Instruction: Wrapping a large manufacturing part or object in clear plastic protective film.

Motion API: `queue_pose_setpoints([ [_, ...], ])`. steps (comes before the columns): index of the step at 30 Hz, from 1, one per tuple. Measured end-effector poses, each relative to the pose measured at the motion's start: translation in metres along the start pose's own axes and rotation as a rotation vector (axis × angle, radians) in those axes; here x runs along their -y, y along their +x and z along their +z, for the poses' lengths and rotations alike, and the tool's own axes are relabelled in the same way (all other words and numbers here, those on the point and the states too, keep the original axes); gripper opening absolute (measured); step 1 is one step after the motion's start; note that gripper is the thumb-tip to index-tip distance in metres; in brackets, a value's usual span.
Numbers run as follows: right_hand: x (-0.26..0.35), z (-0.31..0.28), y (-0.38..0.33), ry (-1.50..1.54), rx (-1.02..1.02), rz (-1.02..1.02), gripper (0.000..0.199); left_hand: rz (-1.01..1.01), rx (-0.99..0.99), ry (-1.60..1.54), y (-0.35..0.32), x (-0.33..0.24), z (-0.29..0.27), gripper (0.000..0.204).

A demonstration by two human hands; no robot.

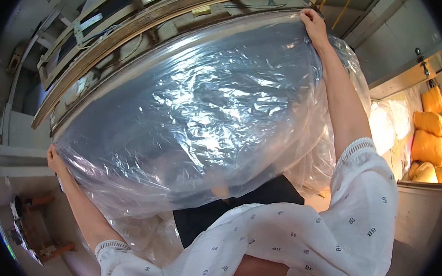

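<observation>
A wide sheet of clear plastic film (218, 102) stretches between my two hands, shiny and wrinkled across its middle. My left hand (55, 159) is closed on the film's far left corner. At the far right, my right hand (314, 26) pinches the film's other corner. The film's far edge runs along a long dark-edged bench or machine bed, and its near part hangs down in loose folds in front of my body. More bunched film falls past my right forearm. What lies under the sheet is a smooth grey-blue surface, seen only through the plastic.
Beyond the film stands a wooden frame (171, 13) with a long beam and metal brackets. Yellow-orange bundles (428, 136) are stacked in an opening at the right, beside a white wall. A brown wooden stand (37, 227) is on the left.
</observation>
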State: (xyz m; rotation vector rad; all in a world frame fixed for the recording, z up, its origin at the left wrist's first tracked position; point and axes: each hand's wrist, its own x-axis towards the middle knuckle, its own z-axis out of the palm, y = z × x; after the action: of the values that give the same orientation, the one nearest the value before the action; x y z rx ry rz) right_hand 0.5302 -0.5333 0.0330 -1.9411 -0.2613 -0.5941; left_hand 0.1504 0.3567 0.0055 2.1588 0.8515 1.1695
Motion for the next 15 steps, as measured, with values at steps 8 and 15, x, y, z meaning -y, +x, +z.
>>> queue_pose_setpoints([
  [8,-0.002,0.007,0.018,-0.129,0.007,0.083,0.025,-0.092,0.073,0.07,0.015,-0.06,0.04,0.034],
  [15,0.002,0.009,0.022,-0.391,-0.131,-0.002,0.027,-0.117,0.025,0.085,0.019,-0.056,0.053,0.033],
])
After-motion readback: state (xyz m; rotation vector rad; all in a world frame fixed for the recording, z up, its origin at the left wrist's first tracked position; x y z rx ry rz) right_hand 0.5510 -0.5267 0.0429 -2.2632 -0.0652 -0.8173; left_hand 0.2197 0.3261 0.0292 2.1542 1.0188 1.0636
